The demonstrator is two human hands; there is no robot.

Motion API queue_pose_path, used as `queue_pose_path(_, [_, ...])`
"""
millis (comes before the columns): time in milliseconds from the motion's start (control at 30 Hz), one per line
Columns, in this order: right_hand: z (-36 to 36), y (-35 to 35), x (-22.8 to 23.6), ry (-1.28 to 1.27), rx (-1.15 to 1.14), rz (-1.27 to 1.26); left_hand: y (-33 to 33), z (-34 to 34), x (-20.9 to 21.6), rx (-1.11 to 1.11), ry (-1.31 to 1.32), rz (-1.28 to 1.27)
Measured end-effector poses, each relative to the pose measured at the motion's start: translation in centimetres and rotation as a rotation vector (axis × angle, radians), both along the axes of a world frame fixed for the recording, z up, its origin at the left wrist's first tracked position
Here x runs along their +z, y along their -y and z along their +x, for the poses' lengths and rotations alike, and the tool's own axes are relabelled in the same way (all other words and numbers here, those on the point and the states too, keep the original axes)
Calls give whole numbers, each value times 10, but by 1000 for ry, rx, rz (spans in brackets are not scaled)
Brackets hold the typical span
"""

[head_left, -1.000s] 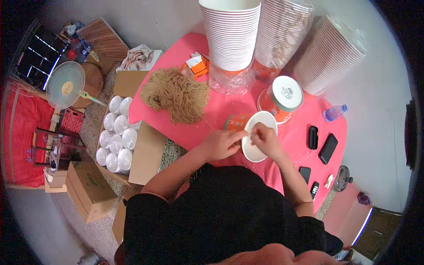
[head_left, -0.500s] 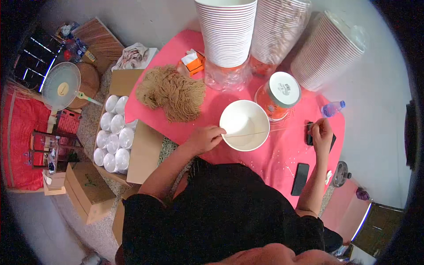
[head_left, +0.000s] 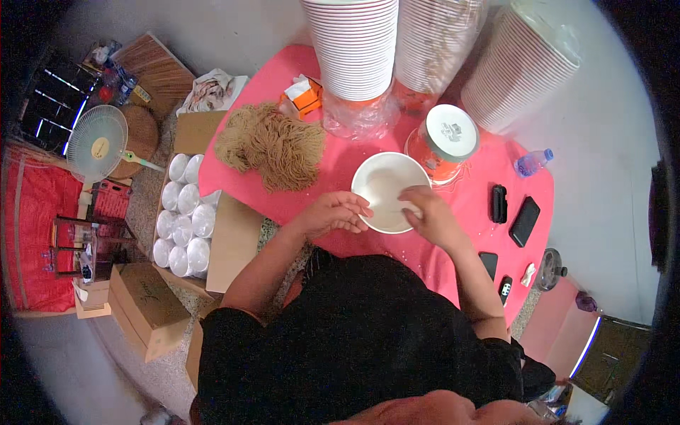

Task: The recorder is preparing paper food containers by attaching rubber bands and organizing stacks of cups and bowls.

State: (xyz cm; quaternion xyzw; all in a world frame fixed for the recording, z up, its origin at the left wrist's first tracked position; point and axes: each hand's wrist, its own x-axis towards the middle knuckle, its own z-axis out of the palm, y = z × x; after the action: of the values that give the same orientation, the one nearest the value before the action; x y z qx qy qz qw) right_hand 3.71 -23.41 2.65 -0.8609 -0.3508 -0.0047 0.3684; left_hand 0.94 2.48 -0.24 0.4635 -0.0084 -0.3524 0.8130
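A white round tub [head_left: 382, 177] stands on the pink-covered table in front of me. My left hand [head_left: 334, 212] is at its left rim, thumb and fingertips drawn together on a thin thread. Over the tub's right side is my right hand [head_left: 433, 218], its fingers curled in a pinch at the thread. The thread itself barely shows between the two hands. Just behind the tub, an upturned orange tub with a white base [head_left: 452, 133] stands on the table. A bundle of tan strands [head_left: 273, 147] lies to the left.
Tall stacks of white tubs [head_left: 354, 49] line the table's far side. An orange tissue pack [head_left: 303, 98] lies beside them. At right are a small bottle [head_left: 533, 163], a black case [head_left: 499, 204], a black slab [head_left: 525, 221] and a phone [head_left: 489, 263]. A carton of cups [head_left: 183, 212] stands left.
My right hand has moved left from the table's right side to over the tub. The thread was stretched between both hands before. My left hand has risen slightly and turned, staying near the rim.
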Motion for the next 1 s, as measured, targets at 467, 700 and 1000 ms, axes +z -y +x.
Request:
queue_pose_path(467, [14, -38, -26, -605, 68, 205, 6, 3, -14, 418, 28, 90])
queue_pose_path(700, [10, -58, -54, -674, 53, 476, 12, 8, -11, 493, -12, 38])
queue_pose_path(1000, [17, -35, -35, -1056, 76, 491, -15, 0, -22, 572, 119, 314])
